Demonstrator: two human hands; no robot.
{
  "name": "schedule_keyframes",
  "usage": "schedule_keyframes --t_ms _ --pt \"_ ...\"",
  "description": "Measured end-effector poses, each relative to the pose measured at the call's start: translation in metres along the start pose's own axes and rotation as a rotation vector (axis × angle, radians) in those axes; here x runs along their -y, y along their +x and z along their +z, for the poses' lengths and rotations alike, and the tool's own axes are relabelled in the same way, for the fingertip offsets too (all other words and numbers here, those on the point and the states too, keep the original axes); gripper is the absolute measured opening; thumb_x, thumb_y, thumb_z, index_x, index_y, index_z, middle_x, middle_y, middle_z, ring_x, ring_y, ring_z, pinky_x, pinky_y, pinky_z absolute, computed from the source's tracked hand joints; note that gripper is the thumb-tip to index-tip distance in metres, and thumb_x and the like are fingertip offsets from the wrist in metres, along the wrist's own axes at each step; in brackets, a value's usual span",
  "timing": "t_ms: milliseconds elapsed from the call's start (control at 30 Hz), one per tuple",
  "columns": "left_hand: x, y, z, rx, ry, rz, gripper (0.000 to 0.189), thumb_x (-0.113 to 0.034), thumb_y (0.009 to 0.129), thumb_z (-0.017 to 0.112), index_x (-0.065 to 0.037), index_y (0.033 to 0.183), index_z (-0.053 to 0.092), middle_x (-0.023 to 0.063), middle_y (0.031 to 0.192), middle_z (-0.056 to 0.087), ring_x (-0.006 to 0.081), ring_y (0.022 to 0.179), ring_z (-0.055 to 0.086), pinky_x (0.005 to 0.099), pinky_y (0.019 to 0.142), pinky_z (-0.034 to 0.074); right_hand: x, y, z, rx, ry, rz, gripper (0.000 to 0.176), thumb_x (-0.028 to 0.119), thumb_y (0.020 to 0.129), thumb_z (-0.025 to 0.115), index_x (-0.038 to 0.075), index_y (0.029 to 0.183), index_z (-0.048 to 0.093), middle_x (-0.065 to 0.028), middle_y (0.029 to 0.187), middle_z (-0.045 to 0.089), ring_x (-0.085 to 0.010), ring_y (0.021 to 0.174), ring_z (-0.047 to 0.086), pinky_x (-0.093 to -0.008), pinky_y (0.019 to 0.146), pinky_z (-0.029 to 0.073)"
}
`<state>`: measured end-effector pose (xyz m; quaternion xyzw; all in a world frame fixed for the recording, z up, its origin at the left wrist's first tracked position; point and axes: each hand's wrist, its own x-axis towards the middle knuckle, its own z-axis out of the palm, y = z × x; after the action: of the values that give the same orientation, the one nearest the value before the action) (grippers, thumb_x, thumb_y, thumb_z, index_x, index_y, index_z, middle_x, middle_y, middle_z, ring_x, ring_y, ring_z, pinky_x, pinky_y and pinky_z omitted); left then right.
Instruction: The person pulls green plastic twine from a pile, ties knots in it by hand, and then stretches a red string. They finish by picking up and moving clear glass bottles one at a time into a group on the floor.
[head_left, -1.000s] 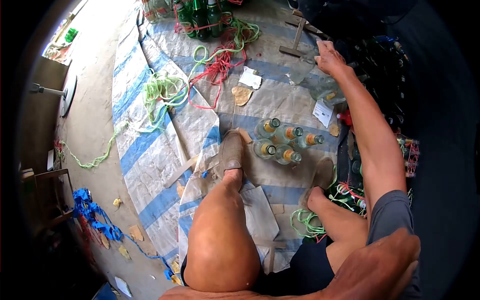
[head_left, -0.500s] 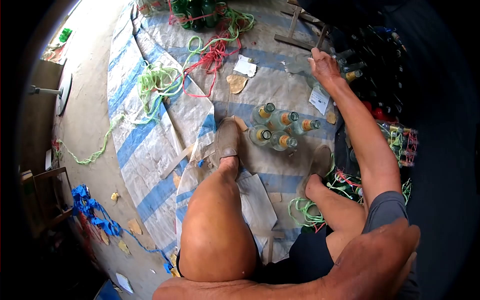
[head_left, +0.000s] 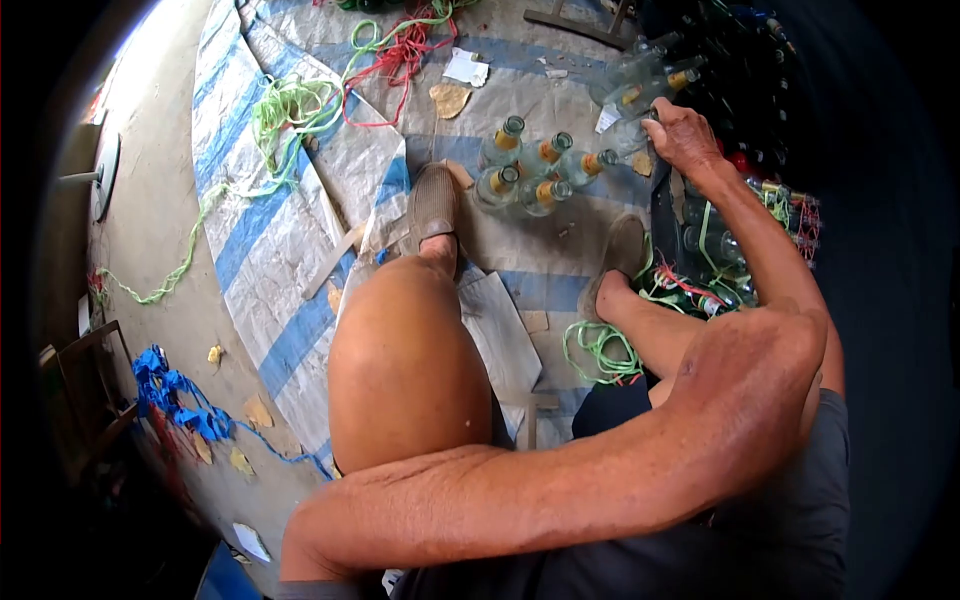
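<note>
Since a second ago my right hand [head_left: 685, 135] has drawn back from the far bottle heap [head_left: 740, 60] toward me and now sits just beyond the standing cluster of five clear glass bottles [head_left: 530, 172]. Its fingers [head_left: 655, 118] curl down onto a clear bottle [head_left: 625, 132] lying on the striped tarp [head_left: 270, 250] — touching it, though I cannot tell whether they grip. My left forearm [head_left: 520, 490] lies across my lap toward the right arm; the left hand itself I cannot make out. The left shoe [head_left: 432, 205] and right shoe [head_left: 622, 245] flank the cluster.
</note>
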<state>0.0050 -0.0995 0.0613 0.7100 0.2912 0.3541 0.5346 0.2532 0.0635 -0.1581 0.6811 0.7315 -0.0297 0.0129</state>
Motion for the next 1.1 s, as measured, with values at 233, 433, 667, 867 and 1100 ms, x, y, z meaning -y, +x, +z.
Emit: schedule_keyframes --t_ms 233,433,667,867,1100 --pt "-0.004 -0.002 0.000 0.013 0.008 -0.016 0.027 -0.017 0.091 0.063 -0.001 0.112 0.061 0.0201 0.081 0.069 0.0348 0.073 0.072 0.0430 0.066 0.055 0.010 -0.060 -0.008 0.071 0.080 -0.016 0.028 0.028 0.092 0.071 0.003 0.100 0.060 -0.0265 0.081 0.066 -0.0474 0.082 0.067 -0.0532 0.070 0.050" --pt "-0.002 -0.003 0.001 0.026 0.000 -0.017 0.026 -0.017 0.090 0.063 0.000 0.110 0.061 0.0205 0.081 0.069 0.0353 0.073 0.072 0.0435 0.066 0.055 0.035 -0.096 -0.003 0.133 0.217 0.004 0.030 0.030 0.089 0.072 0.003 0.097 0.062 -0.0263 0.085 0.069 -0.0492 0.085 0.067 -0.0546 0.074 0.053" --pt "-0.001 -0.001 0.003 0.037 -0.009 -0.017 0.025 -0.017 0.090 0.064 0.000 0.108 0.061 0.0210 0.080 0.069 0.0359 0.073 0.072 0.0440 0.066 0.055 0.049 -0.106 0.014 0.146 0.317 -0.119 0.028 0.026 0.090 0.073 0.004 0.100 0.059 -0.0249 0.085 0.068 -0.0480 0.085 0.067 -0.0528 0.072 0.052" --pt "-0.001 0.002 0.005 0.046 -0.021 -0.024 0.025 -0.016 0.089 0.064 0.001 0.107 0.061 0.0215 0.080 0.068 0.0365 0.072 0.071 0.0445 0.066 0.055 0.063 -0.102 0.018 0.127 0.341 -0.175 0.029 0.025 0.090 0.074 0.004 0.104 0.061 -0.0232 0.086 0.068 -0.0452 0.084 0.067 -0.0494 0.071 0.053" --pt "0.001 0.003 0.006 0.048 -0.028 -0.024 0.024 -0.016 0.089 0.064 0.001 0.105 0.061 0.0220 0.079 0.068 0.0371 0.072 0.071 0.0450 0.065 0.055 0.072 -0.100 0.024 0.105 0.345 -0.235 0.031 0.026 0.091 0.075 0.005 0.111 0.063 -0.0205 0.088 0.069 -0.0413 0.085 0.069 -0.0455 0.072 0.053"
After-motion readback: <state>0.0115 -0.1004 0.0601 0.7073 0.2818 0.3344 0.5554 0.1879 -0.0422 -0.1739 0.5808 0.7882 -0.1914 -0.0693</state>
